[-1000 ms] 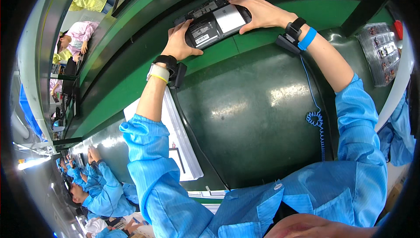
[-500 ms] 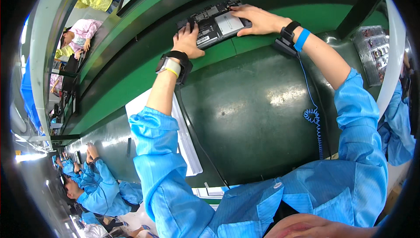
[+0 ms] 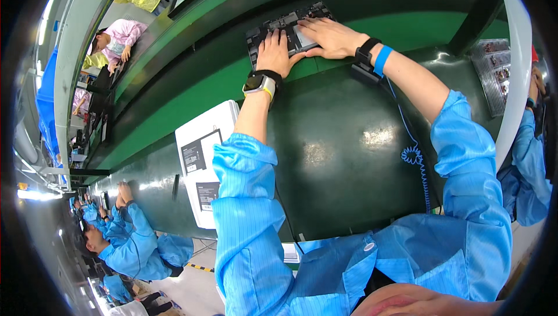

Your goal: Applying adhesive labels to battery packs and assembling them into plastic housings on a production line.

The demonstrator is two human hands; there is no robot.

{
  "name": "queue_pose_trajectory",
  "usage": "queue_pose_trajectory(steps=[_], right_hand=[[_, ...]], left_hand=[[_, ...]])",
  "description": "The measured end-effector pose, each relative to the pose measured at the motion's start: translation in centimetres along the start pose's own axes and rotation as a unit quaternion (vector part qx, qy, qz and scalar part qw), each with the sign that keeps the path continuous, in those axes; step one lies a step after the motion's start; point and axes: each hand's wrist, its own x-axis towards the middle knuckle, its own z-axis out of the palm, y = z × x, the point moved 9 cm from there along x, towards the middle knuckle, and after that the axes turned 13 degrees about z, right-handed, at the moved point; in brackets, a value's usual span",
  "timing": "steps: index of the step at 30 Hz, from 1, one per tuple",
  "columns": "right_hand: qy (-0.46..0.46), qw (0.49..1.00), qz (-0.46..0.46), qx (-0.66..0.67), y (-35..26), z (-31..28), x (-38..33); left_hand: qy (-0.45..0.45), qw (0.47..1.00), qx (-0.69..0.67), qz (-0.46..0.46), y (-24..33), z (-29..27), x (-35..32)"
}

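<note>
An opened laptop base (image 3: 285, 20) lies on the green strip at the far side of the bench, its dark circuit board and inner parts bared. My left hand (image 3: 273, 57) rests on its near side, fingers stretched out flat over the dark casing. Beside it my right hand (image 3: 334, 38) lies across the right part, fingers extended over a pale label (image 3: 303, 37). The thumbs almost meet at the near edge. Much of the laptop's near half is hidden beneath both hands. Neither hand is closed around anything.
A white stack (image 3: 221, 119) with black-labelled pieces on it lies left of my left forearm. A blue coiled cord (image 3: 411, 154) runs from my right wrist. A clear tray of small parts (image 3: 491, 77) stands at right. Co-workers (image 3: 131, 237) sit along the bench at left.
My left hand has moved right, from the laptop's left edge onto its near side. My right hand has shifted slightly left, bringing the hands close together. More of the white stack shows.
</note>
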Motion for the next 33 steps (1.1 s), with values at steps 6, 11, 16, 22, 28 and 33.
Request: queue_pose_trajectory(steps=[6,11,16,22,28,33], right_hand=[[0.010,1.000,-0.003,-0.020,0.1,1.6,0.2],[0.032,0.999,0.004,0.013,-0.1,1.4,0.4],[0.039,0.999,0.015,0.005,-1.0,1.6,0.7],[0.060,0.998,0.026,-0.008,-0.9,1.6,0.7],[0.057,0.998,0.029,0.016,-1.3,1.6,0.6],[0.051,0.998,0.038,-0.006,-1.7,1.9,1.1]], left_hand=[[-0.005,1.000,0.002,0.005,0.7,0.1,-0.1],[-0.060,0.998,-0.025,-0.012,0.0,0.5,0.1],[-0.064,0.998,0.008,-0.007,0.5,1.0,0.3],[-0.007,0.999,-0.033,-0.028,-0.8,0.3,0.0],[0.001,1.000,0.009,-0.025,-2.6,-1.0,-2.3],[-0.055,0.998,0.019,-0.026,-2.9,-1.6,-1.3]])
